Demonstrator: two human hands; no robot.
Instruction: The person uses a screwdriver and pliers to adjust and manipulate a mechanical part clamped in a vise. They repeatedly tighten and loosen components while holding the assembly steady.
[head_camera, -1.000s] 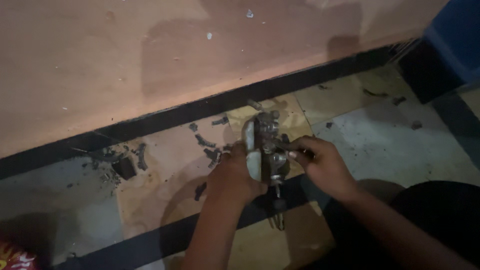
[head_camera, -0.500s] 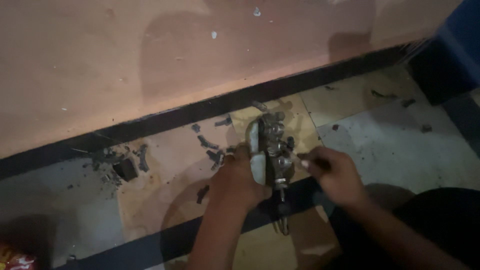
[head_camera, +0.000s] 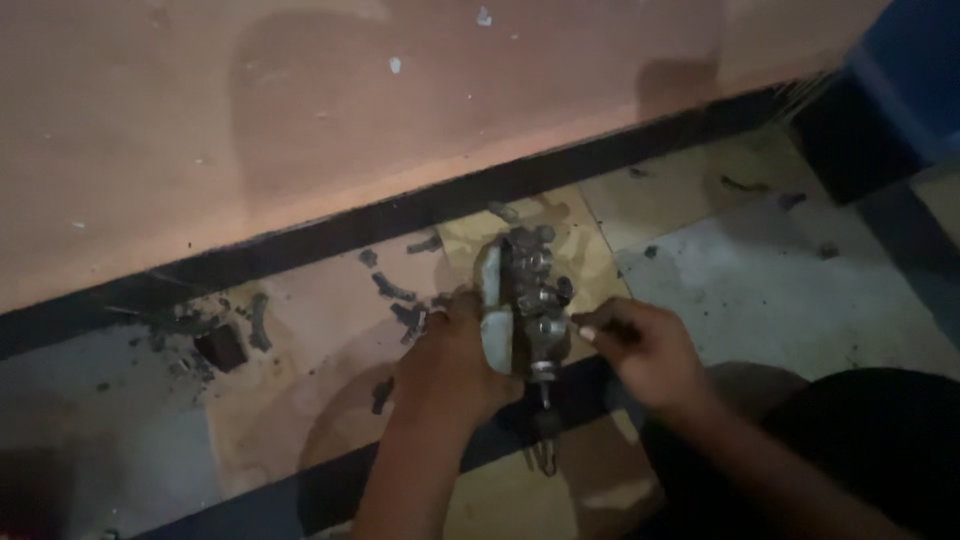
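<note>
on the floor, left hand (head_camera: 452, 362) grip closed round grimy metal part (head_camera: 524, 298)

A peach-coloured wall (head_camera: 300, 110) meets a black skirting strip (head_camera: 330, 235) above a dim tiled floor (head_camera: 780, 290) (tan and grey, dark-bordered), with a blue object (head_camera: 915, 70) at right.

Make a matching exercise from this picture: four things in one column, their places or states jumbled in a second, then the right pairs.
Things
1. left hand
2. right hand
3. metal part
4. small dark block

Places or states
A. lies alone on the floor, far left
B. grips the metal part from its left side
C. stands upright between the hands
D. fingertips pinched just right of the metal part

Pairs: 1-B, 2-D, 3-C, 4-A
</note>
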